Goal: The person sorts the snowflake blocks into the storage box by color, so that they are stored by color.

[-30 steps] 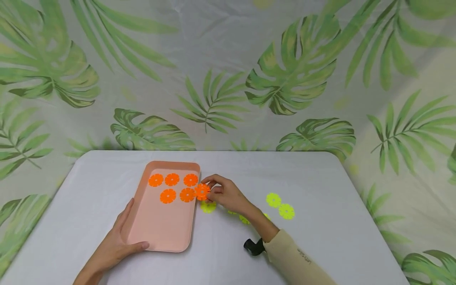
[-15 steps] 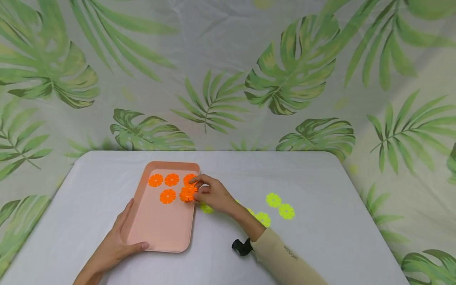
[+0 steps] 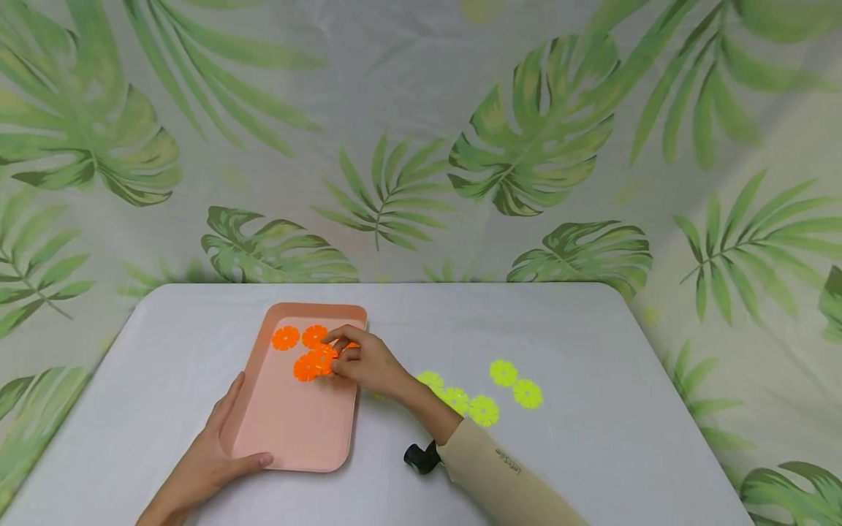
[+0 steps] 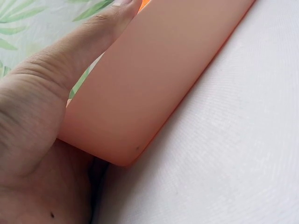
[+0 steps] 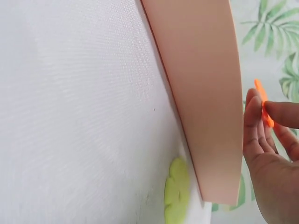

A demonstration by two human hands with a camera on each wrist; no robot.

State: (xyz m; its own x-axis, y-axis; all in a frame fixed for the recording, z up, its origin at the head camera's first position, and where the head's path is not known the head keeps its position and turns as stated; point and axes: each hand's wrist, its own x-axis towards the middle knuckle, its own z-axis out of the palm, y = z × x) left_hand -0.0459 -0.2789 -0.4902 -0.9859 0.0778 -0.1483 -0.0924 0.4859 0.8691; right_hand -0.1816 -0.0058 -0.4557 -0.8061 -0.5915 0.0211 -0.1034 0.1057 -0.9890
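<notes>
**A:** State the position of each hand.

**B:** The right hand (image 3: 365, 361) is over the far right part of the pink tray (image 3: 289, 431). Thumb and fingers are pinched together on an orange disc (image 3: 322, 358). The right wrist view shows the disc (image 5: 264, 103) edge-on between the fingertips, held above the tray rim (image 5: 205, 93). The left hand (image 3: 210, 453) holds the tray at its near left corner: thumb along the near rim, fingers along the left side. The left wrist view confirms the thumb (image 4: 88, 42) lying against the tray wall (image 4: 154, 79).

**A:** Where does the held disc sit relative to the others?

**B:** It overlaps a second orange disc (image 3: 304, 369) lying on the tray floor. Two more orange discs (image 3: 286, 337) lie in a row near the far rim, and another is partly hidden under the right hand.

**A:** Report edges and open room.

**B:** The tray lies flat on the white counter (image 3: 592, 453), well in from every counter edge. The near half of the tray floor is bare. Five green discs (image 3: 503, 372) lie on the counter to the right of the tray, three of them in a touching line just beside the right forearm. One green disc (image 5: 176, 191) lies just beside the tray's right edge. The counter's right portion is open surface.
</notes>
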